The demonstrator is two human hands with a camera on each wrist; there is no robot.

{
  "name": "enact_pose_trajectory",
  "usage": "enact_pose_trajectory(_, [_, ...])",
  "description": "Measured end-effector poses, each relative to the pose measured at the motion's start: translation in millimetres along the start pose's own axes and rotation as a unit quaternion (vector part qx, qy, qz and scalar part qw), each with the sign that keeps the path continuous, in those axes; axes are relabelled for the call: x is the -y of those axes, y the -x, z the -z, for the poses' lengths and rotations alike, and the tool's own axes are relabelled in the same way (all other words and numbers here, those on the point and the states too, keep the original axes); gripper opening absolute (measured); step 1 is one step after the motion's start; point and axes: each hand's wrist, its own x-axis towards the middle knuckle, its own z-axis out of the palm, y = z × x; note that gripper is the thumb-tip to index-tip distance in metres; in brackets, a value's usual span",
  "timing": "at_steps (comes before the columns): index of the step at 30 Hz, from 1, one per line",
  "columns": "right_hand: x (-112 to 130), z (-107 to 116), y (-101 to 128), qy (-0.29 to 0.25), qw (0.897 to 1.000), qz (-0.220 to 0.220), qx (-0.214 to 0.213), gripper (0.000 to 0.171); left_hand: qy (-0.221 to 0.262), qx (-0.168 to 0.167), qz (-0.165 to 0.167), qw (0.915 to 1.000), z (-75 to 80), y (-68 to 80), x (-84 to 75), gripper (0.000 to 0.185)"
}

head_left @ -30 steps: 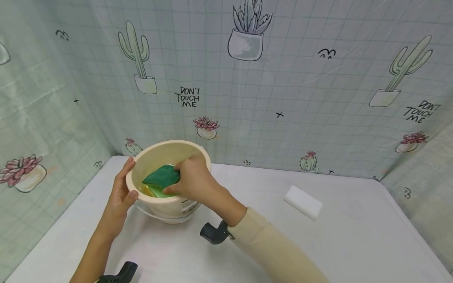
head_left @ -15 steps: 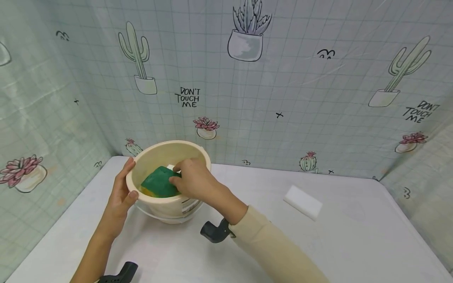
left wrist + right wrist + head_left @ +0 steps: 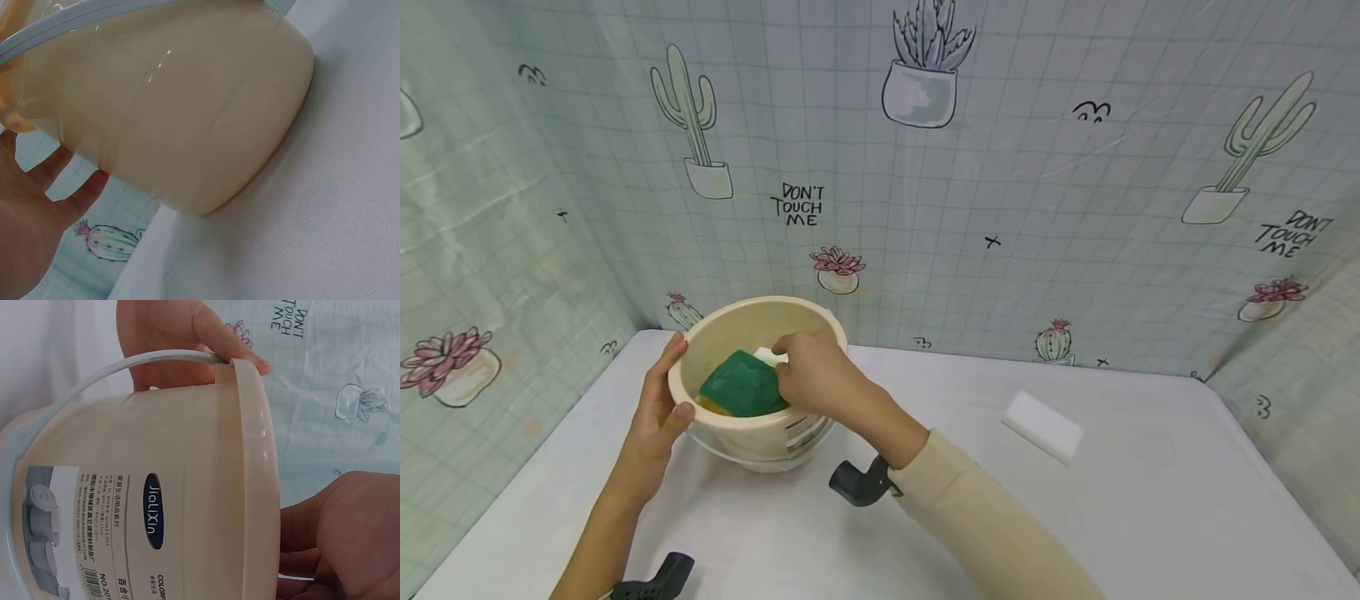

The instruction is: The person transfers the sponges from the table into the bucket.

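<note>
From where I'm sitting the left hand (image 3: 655,412) has the cream bucket (image 3: 752,321) by its near-left rim, thumb hooked over the lip and fingers spread on the outside wall, so it's clamped on and steadying it. The right hand (image 3: 816,379) is dipped inside from the right, fingers curled onto the green sponge (image 3: 741,385), which lies just left of that hand, tilted against the inner wall with its long side running roughly left to right. There's a white bit (image 3: 769,355) poking out right at the fingertips, and I honestly can't tell if the hand is pinching that or only the green sponge. The right hand is clearly the nearer one. A white sponge block (image 3: 1042,427) sits well off to the right on the table (image 3: 1150,500).
</note>
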Motion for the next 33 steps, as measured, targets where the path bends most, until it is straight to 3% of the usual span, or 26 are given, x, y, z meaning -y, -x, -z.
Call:
enact_pose_trajectory(8, [-12,11,5,-0.072,0.995,0.012,-0.074,0.031,0.005,0.009,-0.007,0.9999,-0.6,-3.1,1.2,0.063])
enact_pose_trajectory(13, [-21,18,11,-0.108,0.989,0.024,-0.094,0.031,0.013,0.004,-0.013,0.9998,-1.8,-2.9,0.7,0.064])
enact_pose_trajectory(23, [-40,24,36,-0.104,0.981,0.073,-0.143,0.03,-0.001,0.012,-0.008,0.9999,1.4,-2.6,2.9,0.063])
enact_pose_trajectory(33, [-69,28,63,-0.087,0.971,0.085,-0.208,0.03,-0.009,0.007,-0.007,0.9999,1.5,0.5,2.7,0.064])
